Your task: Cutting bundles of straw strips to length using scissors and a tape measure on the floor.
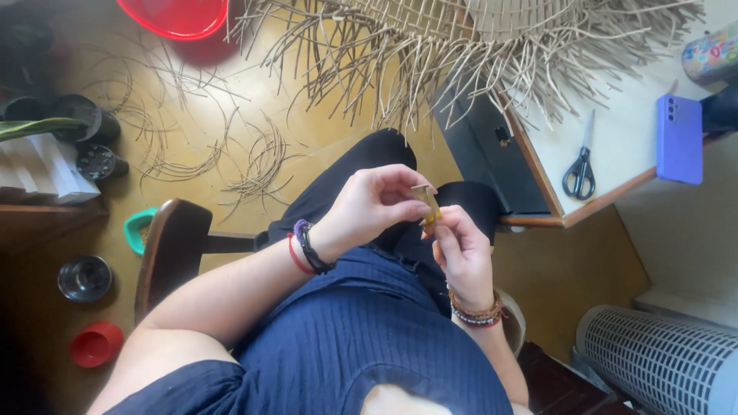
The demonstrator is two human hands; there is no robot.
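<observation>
2 hands met above the person's lap, and between them sat 1 small yellowish strip (427, 201). The left hand (367, 206) pinched its upper end with thumb and fingertips closed narrow, while the right hand (460, 247) curled around its lower end from below, so both hands were closed on the same piece. The strip's long axis ran nearly upright in the view, leaning slightly, with its top end pointing away from the body toward the table (615, 154). On that table lay 1 pair of black-handled scissors (579, 163), blades pointing away, and 1 purple phone (679, 139), well apart from the hands. 1 large woven piece with loose fringe (461, 46) spread over the table's far edge and hung toward the floor. Loose curled fibres (254, 165) were scattered on the floor in several bundles, too tangled to count. 1 red basin (177, 15) stood at the top, and 1 small red pot (96, 343) stood lower left, beside 1 dark wooden chair (171, 250).
</observation>
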